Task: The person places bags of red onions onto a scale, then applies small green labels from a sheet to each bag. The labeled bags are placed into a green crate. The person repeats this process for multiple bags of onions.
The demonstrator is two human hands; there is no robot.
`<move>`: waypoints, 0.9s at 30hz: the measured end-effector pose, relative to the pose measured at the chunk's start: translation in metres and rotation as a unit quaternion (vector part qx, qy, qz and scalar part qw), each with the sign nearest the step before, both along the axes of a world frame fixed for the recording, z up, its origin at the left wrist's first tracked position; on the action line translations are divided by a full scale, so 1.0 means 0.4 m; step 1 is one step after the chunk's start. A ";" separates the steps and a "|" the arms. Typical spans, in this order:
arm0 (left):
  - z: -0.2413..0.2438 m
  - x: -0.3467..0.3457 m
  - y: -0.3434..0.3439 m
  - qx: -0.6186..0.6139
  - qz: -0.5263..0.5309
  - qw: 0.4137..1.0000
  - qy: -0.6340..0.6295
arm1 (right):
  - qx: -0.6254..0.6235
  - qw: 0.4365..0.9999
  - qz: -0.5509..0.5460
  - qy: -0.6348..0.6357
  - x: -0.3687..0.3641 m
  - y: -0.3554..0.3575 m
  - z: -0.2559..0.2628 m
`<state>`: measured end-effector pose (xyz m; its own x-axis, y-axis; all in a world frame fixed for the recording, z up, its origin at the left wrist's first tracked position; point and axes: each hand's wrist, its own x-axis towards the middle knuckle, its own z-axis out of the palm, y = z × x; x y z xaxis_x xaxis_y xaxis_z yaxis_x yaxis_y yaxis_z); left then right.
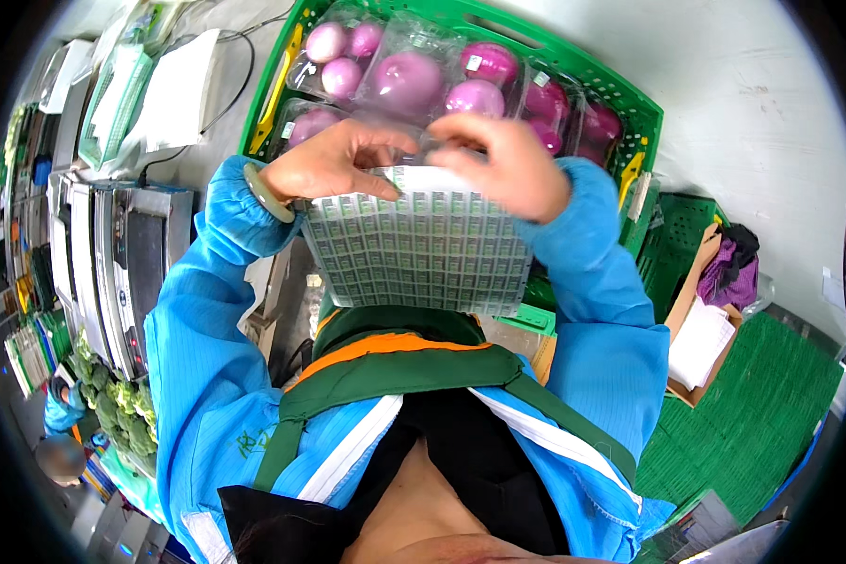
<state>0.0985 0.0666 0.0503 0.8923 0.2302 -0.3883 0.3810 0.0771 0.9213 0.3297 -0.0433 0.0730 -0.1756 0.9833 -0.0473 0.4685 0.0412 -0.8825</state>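
A sheet of small printed stickers hangs between my forearms, in front of the green apron. My left hand is at the sheet's top left edge, with thumb and fingers curled over it; whether it grips the sheet is not clear. My right hand, blurred, is at the top right, its fingers bent towards the other hand. Just beyond both hands, clear packs of purple onions fill a green plastic crate. Several packs bear a small label. What lies between the fingertips is blurred.
A cardboard box with papers and purple cloth stands at the right, near green crates and green slatted flooring. At the left are a machine with a dark panel, a cable, a pale green basket and broccoli. Another person is at the far left.
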 end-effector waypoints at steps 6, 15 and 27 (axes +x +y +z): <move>0.002 0.057 -0.018 0.028 -0.049 0.997 -0.055 | 0.084 0.995 -0.037 -0.037 -0.025 -0.100 -0.055; -0.047 0.053 -0.060 -0.085 0.085 0.992 0.038 | 0.173 0.975 -0.136 0.002 0.028 -0.210 -0.118; -0.060 -0.006 -0.144 -0.140 0.221 0.963 -0.064 | 0.027 0.897 -0.420 -0.136 0.552 -0.045 -0.280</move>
<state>0.0959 0.0090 0.0261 0.7754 0.5010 -0.3845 0.1385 0.4591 0.8775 0.5506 -0.0611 -0.0391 0.6386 0.7657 0.0765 0.5527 -0.3872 -0.7380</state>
